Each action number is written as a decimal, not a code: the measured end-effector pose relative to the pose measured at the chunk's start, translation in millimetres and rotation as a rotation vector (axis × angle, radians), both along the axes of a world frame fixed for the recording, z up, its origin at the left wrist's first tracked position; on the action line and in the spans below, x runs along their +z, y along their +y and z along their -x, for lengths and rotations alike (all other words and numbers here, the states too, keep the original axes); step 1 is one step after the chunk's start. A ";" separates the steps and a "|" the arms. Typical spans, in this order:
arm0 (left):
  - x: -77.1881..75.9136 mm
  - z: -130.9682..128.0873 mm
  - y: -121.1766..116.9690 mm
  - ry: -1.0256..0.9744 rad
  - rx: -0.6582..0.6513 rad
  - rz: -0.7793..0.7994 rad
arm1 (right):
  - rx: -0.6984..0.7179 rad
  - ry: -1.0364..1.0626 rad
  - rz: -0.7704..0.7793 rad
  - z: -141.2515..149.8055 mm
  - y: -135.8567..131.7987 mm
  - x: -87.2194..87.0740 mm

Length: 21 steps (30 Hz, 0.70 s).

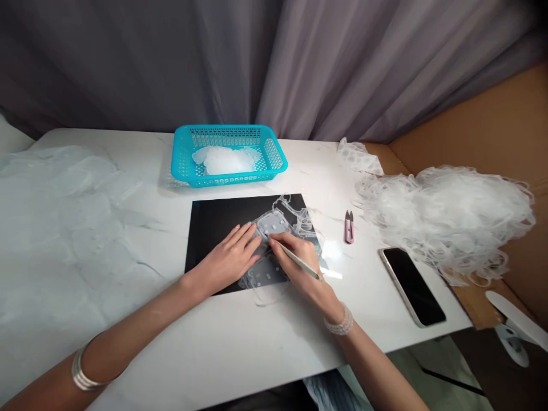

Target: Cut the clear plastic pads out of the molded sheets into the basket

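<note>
Left hand [229,257]: lay spread, pressing clear film [274,224] on the black mat [214,228].
Right hand [297,260]: pinched a white stylus [303,267] against the film.
Behind mat: cyan basket [222,181] held clear pieces [226,161].

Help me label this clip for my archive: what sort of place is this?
Probably a makeshift handwork station, perhaps at home, not a factory line: a grey curtain and cardboard sheet screen a marble-look table, with a heap of clear plastic offcuts and pink thread snips beside a black mat.
</note>
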<state>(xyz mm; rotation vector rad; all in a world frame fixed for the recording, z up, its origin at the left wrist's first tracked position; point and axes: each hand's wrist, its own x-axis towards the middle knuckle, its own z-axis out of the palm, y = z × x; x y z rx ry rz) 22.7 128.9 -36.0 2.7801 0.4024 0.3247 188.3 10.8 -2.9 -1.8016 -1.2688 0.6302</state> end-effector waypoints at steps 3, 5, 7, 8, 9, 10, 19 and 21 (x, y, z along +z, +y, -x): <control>-2.2 1.8 -5.2 -0.014 0.026 0.070 | 0.063 -0.071 0.007 1.9 -0.6 -1.8; -1.8 2.2 -6.7 -0.021 0.025 0.133 | 0.073 -0.111 0.014 2.7 0.3 -3.2; -0.4 2.3 -7.1 -0.039 0.028 0.192 | 0.068 -0.156 0.021 3.4 3.1 -5.0; 0.2 2.3 -7.0 -0.044 0.031 0.209 | 0.070 -0.179 0.024 3.9 5.1 -6.0; 0.6 2.3 -6.9 -0.044 0.035 0.215 | 0.077 -0.205 0.024 4.4 7.1 -6.9; 0.8 2.3 -6.8 -0.038 0.037 0.209 | 0.085 -0.232 0.018 5.1 9.1 -7.6; -2.9 2.4 -4.0 -0.024 0.029 0.198 | 0.187 -0.422 -0.076 13.7 -1.2 -3.5; -2.6 2.8 -3.5 -0.032 0.017 0.212 | 0.185 -0.459 -0.097 14.6 -3.5 -5.9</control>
